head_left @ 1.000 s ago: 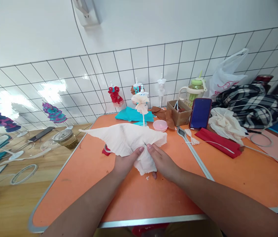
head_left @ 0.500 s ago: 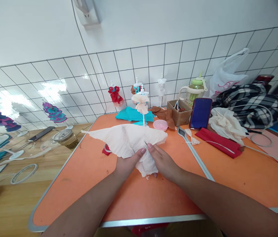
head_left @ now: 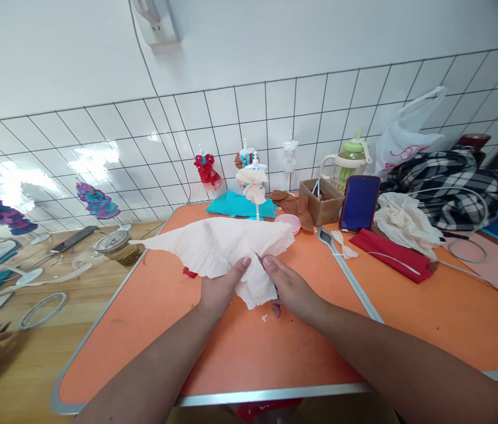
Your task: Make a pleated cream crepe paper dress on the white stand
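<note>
White sheet point(head_left: 213, 244) – long axis left to right, narrow tip leftward; left hand point(head_left: 221, 288) pinching it; right hand point(head_left: 292, 290) – closed round thin pointed tool point(head_left: 256, 257).

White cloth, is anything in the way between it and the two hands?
Nothing visible blocks either hand. The left hand holds the white cloth, and a thin pointed tip pokes out over it from the right hand.

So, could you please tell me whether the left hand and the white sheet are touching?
Touching. The head view shows the left hand with its thumb lying on top of the white sheet, with no gap between them.
</note>
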The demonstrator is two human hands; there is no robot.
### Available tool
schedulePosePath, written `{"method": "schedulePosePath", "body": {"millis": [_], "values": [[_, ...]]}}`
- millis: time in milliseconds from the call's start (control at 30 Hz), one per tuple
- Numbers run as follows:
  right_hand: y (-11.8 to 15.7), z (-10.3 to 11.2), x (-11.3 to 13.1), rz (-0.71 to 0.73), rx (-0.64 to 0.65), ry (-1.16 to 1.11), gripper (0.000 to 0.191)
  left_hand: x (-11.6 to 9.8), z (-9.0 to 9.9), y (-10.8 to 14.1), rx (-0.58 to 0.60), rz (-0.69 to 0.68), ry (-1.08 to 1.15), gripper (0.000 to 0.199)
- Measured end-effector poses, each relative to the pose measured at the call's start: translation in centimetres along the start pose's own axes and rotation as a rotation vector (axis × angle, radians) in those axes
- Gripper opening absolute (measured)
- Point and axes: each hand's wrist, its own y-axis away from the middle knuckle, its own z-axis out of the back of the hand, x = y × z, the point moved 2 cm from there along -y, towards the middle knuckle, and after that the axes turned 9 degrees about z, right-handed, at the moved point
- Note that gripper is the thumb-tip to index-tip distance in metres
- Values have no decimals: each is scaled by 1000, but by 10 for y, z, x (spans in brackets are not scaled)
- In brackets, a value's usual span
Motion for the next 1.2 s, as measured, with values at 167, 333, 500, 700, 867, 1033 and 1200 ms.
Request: {"method": "schedulePosePath", "body": {"millis": [167,333,500,700,867,1033,1200], "values": [[0,1,0,15,-14,-2,43,-2,1,3,36,59,-36,55],[-1,3,-1,-20,-38,-9,46,-3,-1,6,99,59,-100,55],[0,2,1,27,-102,44,45,1,-4,9,76,36,-111,48],[1,1,-1,83,-123,106,41,1,-9,13,128,4,-105,40],[2,2,1,107,-156,134,38,-1,-13,16,153,8,-80,36],[3,2,4,70,-156,150,38,-1,-12,17,179,-11,-99,35],[3,3,1,53,-160,119,39,-2,-14,18,204,44,-45,39]]}}
